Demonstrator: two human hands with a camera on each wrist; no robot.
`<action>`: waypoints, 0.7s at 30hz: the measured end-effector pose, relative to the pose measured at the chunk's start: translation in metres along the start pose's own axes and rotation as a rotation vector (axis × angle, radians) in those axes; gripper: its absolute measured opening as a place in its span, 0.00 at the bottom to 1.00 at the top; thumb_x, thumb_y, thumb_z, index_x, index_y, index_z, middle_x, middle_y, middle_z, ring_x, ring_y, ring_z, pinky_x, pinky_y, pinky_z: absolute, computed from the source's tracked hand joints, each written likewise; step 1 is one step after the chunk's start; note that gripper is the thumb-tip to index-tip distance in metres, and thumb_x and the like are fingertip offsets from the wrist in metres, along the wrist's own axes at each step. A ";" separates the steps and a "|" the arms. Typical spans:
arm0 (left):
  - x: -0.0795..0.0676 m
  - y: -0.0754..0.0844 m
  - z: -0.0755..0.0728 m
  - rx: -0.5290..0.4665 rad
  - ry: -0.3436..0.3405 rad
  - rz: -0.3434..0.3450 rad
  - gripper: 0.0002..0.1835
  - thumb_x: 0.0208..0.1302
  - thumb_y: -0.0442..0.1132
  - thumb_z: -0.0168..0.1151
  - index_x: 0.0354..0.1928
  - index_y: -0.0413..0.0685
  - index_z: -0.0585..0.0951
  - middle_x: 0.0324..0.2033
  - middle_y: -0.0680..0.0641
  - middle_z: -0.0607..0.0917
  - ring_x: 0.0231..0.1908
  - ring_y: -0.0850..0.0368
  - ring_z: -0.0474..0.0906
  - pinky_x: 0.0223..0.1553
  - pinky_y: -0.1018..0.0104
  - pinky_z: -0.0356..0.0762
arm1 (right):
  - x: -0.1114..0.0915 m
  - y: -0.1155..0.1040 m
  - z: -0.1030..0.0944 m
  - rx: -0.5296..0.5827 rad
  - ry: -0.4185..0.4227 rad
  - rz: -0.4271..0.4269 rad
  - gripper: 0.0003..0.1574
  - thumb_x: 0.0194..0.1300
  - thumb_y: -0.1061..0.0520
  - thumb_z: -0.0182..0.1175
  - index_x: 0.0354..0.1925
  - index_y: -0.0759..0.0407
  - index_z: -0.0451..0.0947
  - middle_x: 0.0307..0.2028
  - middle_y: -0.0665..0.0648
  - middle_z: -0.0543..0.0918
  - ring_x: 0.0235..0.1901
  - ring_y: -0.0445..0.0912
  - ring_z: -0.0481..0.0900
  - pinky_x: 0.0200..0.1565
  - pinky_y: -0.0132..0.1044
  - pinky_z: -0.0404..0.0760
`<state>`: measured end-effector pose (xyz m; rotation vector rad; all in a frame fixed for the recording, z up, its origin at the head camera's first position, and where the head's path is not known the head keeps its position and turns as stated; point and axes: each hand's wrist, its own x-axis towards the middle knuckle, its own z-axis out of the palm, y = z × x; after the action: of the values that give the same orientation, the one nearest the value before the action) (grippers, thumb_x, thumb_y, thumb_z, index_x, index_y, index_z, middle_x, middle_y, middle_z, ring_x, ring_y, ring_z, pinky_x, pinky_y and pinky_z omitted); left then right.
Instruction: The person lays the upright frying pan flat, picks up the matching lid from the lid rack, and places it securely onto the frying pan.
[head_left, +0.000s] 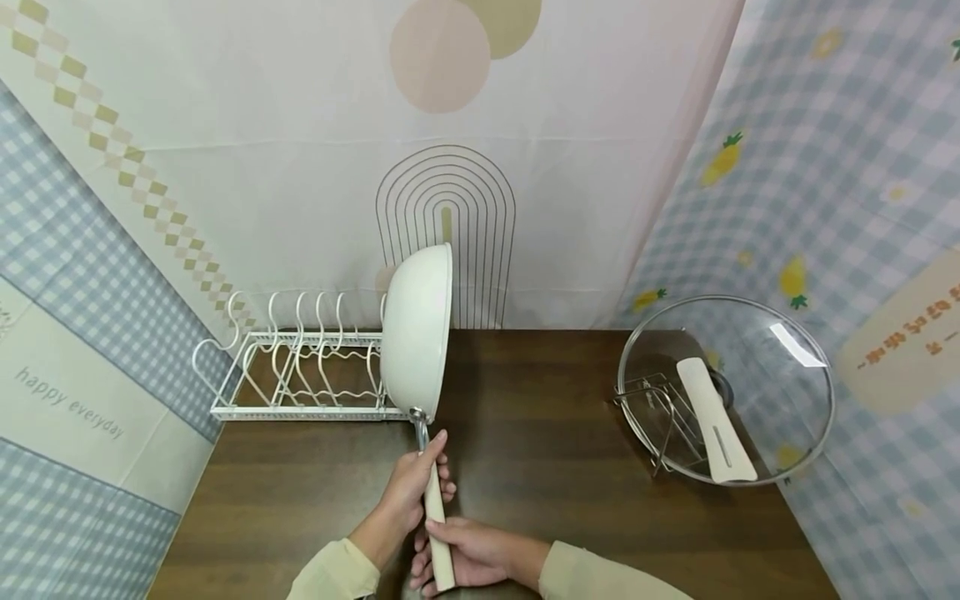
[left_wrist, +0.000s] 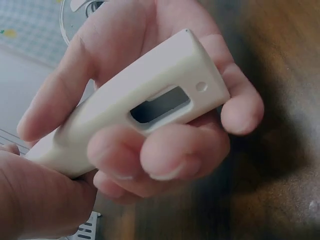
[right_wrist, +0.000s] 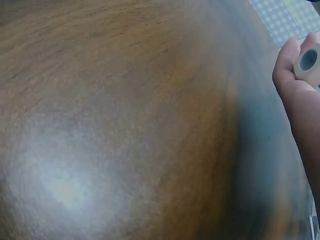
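Note:
A white wok-like pan (head_left: 414,329) stands on its side at the right end of a white wire rack (head_left: 307,413), its open side facing right. Its long cream handle (head_left: 435,500) points toward me. My left hand (head_left: 408,487) grips the handle near the metal neck, thumb along the top. Closer to the handle's end, my right hand (head_left: 480,552) holds it with thumb above and fingers curled beneath. In the left wrist view, the right hand's fingers (left_wrist: 182,150) wrap around the handle end with its oblong slot. The right wrist view catches a round handle end (right_wrist: 309,61) at the edge.
On the right, a large glass lid (head_left: 821,400) leans in a metal wire stand (head_left: 660,408), with a long white slotted piece (head_left: 712,417) in front of it. Brown wooden tabletop (head_left: 540,433) lies between rack and lid. Patterned cloth (head_left: 570,167) hangs behind and at both sides.

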<state>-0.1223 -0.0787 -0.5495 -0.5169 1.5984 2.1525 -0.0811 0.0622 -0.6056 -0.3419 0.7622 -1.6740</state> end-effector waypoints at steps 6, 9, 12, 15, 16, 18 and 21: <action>0.001 0.001 -0.001 0.001 0.004 -0.001 0.24 0.58 0.64 0.63 0.25 0.51 0.71 0.15 0.55 0.73 0.14 0.61 0.73 0.21 0.66 0.78 | 0.003 0.002 -0.001 0.011 -0.010 -0.019 0.21 0.75 0.36 0.37 0.47 0.47 0.68 0.42 0.45 0.82 0.48 0.42 0.82 0.52 0.39 0.79; 0.001 0.000 -0.001 0.006 0.003 0.003 0.24 0.58 0.64 0.62 0.24 0.52 0.70 0.14 0.56 0.71 0.13 0.61 0.69 0.19 0.66 0.75 | 0.004 0.005 -0.001 0.011 -0.011 -0.038 0.21 0.74 0.36 0.37 0.45 0.46 0.69 0.39 0.45 0.81 0.46 0.41 0.82 0.52 0.38 0.79; 0.000 -0.001 -0.002 0.006 0.001 0.001 0.24 0.58 0.64 0.62 0.24 0.53 0.70 0.14 0.57 0.70 0.13 0.61 0.67 0.19 0.67 0.72 | 0.004 0.007 -0.002 0.000 0.003 -0.048 0.21 0.73 0.35 0.37 0.42 0.46 0.68 0.34 0.44 0.78 0.40 0.39 0.81 0.50 0.38 0.78; 0.000 -0.002 -0.002 0.003 -0.005 0.002 0.24 0.59 0.64 0.61 0.24 0.53 0.69 0.14 0.57 0.69 0.13 0.62 0.66 0.18 0.67 0.71 | 0.005 0.008 -0.002 -0.020 0.026 -0.052 0.22 0.72 0.34 0.37 0.39 0.45 0.67 0.29 0.43 0.74 0.33 0.37 0.77 0.46 0.36 0.77; 0.000 -0.002 -0.002 0.000 -0.006 0.001 0.24 0.59 0.64 0.61 0.24 0.53 0.69 0.13 0.57 0.69 0.12 0.62 0.66 0.18 0.67 0.70 | 0.006 0.008 -0.002 -0.025 0.034 -0.049 0.22 0.72 0.33 0.37 0.38 0.45 0.66 0.28 0.43 0.72 0.32 0.37 0.76 0.44 0.35 0.77; 0.000 -0.002 -0.001 -0.004 -0.009 0.002 0.24 0.59 0.64 0.61 0.24 0.53 0.69 0.13 0.57 0.69 0.12 0.62 0.65 0.18 0.67 0.70 | 0.007 0.009 -0.001 -0.040 0.044 -0.050 0.22 0.71 0.32 0.36 0.36 0.45 0.65 0.26 0.42 0.70 0.29 0.37 0.74 0.42 0.34 0.76; 0.000 -0.002 0.000 -0.011 -0.007 0.011 0.24 0.59 0.63 0.62 0.24 0.53 0.68 0.13 0.57 0.68 0.12 0.62 0.65 0.17 0.67 0.69 | 0.008 0.010 0.001 -0.052 0.057 -0.058 0.23 0.71 0.32 0.36 0.34 0.45 0.64 0.24 0.42 0.68 0.27 0.36 0.72 0.40 0.32 0.75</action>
<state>-0.1218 -0.0782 -0.5510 -0.5044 1.5898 2.1694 -0.0752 0.0533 -0.6133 -0.3566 0.8463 -1.7274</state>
